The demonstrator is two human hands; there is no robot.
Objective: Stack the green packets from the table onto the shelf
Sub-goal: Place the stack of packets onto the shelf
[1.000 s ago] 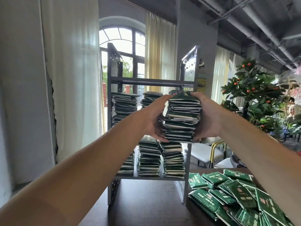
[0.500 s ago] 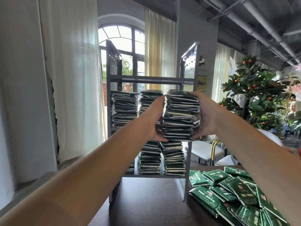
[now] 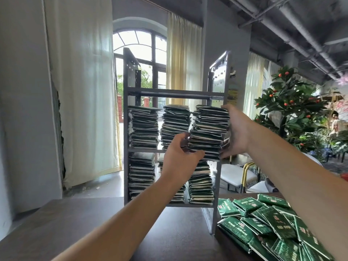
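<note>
Hands (image 3: 178,157) (image 3: 236,134) outstretched; fingers (image 3: 195,153) clasp packet stack (image 3: 208,130).

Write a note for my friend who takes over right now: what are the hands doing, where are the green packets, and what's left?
Left hand grips the low left side of the held stack of packets; right hand holds its right side.
The stack is at the right end of the middle tier of the shelf, beside two stacks there. Lower tier holds three stacks.
Left: seat this stack, then shelve the loose packets on the table.
</note>
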